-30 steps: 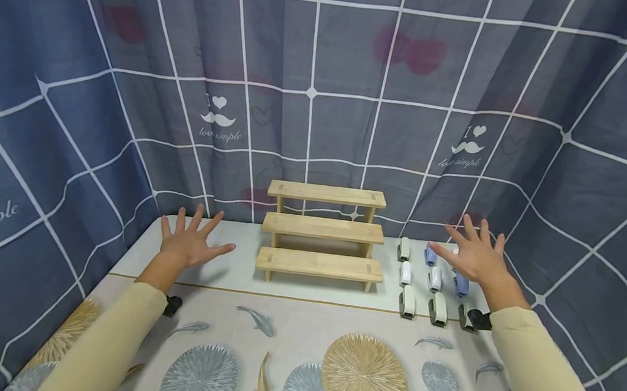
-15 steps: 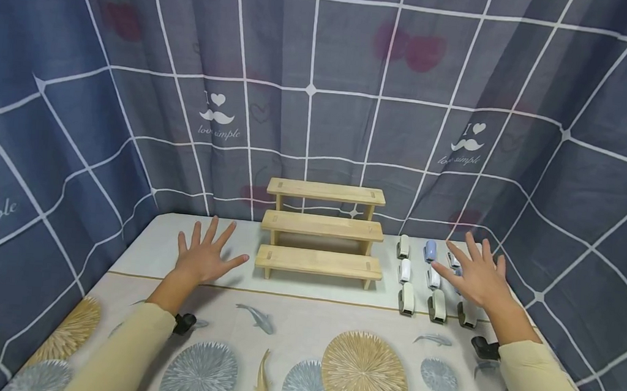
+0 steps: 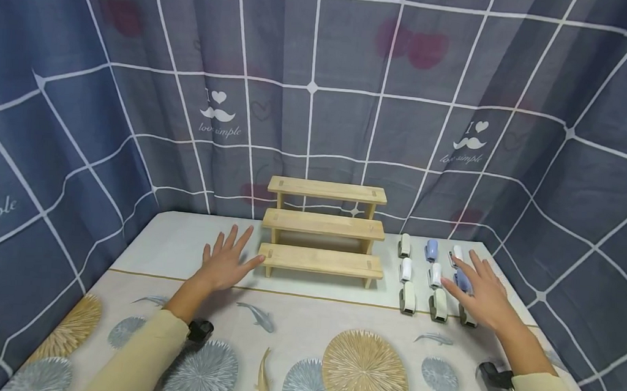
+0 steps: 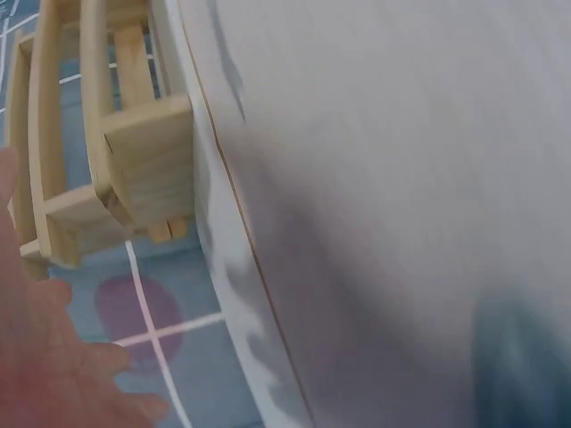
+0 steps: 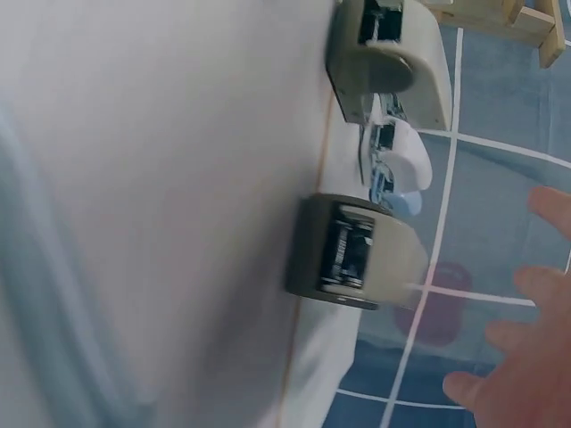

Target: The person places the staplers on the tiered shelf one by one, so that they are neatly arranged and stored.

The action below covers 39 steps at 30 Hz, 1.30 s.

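Observation:
My left hand (image 3: 223,266) is over the table with fingers spread, holding nothing. Its thumb tip overlaps the left end of a three-tier wooden step rack (image 3: 321,257) in the head view. To the right, my right hand (image 3: 486,297) hovers above a group of small staplers, its fingers extended and nothing in its grasp. White, cream and blue staplers stand there in rows, among them a cream one (image 3: 438,306), a white one (image 3: 435,275) and a blue one (image 3: 431,250). My right hand partly covers a blue stapler (image 3: 462,282) and the front-right stapler (image 5: 357,254).
A tablecloth (image 3: 256,363) with fish and round prints covers the table's front, and a white strip (image 3: 177,243) runs along the back. Dark blue checked curtains (image 3: 341,124) enclose the table at the back and both sides.
My left hand has moved right and lower, closer to the rack. My right hand has come down and slightly right over the staplers. Rack and staplers have stayed put.

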Motion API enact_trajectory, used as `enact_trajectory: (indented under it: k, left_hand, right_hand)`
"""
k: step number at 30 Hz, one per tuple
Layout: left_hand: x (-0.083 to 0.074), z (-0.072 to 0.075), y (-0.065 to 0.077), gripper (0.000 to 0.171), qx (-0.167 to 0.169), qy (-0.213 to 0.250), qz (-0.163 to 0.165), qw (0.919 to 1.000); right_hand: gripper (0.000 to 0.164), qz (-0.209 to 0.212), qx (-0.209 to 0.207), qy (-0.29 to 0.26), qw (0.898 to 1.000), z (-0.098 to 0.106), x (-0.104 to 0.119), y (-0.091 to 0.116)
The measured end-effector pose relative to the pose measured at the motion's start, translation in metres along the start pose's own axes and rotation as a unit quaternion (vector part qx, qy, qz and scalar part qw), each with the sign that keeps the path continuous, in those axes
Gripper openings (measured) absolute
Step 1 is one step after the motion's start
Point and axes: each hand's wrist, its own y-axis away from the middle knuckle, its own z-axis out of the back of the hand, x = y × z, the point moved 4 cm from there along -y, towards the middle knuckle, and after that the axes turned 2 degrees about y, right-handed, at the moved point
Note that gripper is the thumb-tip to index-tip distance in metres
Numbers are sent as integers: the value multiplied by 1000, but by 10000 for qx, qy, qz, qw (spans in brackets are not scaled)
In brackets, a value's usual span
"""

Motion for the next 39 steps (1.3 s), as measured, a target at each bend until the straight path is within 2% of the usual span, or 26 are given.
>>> enact_trajectory:
  k: [5, 8, 13, 19, 21, 24, 27, 31, 35, 39]
  left_hand:
    - [-6, -4, -2, 86, -53, 643, 60, 9979]
    - [-8, -7, -5, 85, -17, 1133, 88, 9935]
    - [-10, -17, -8, 82, 89, 1925, 209, 9810]
    - [-14, -23, -10, 84, 203, 2594, 533, 9641]
    - [-14, -24, -11, 81, 186, 2889, 642, 9550]
    - [-12, -26, -13, 76, 142, 3408, 757, 9370]
    - [-10, -28, -16, 72, 121, 3840, 912, 9187]
    - [-7, -31, -19, 68, 88, 4375, 1110, 8923]
    - [-4, -34, -22, 66, 54, 4821, 1190, 8680]
    - [-2, -36, -25, 64, 40, 5085, 1244, 8520]
  right_hand:
    - [72, -44, 34, -658, 9978, -3, 0, 9]
    - [72, -155, 17, -946, 9954, -5, -1, 13]
    - [70, -321, -68, -1439, 9890, -7, -2, 21]
    - [72, -641, -117, -2189, 9736, -8, -6, 32]
    - [75, -817, -77, -2343, 9687, -8, -7, 35]
    - [79, -1038, 2, -2459, 9637, -9, -10, 38]
    - [82, -1147, 102, -2374, 9646, -9, -14, 41]
    - [83, -1037, 241, -2346, 9662, -10, -21, 44]
    - [85, -930, 391, -2559, 9614, -12, -28, 45]
    - [87, -989, 524, -2611, 9588, -14, -35, 47]
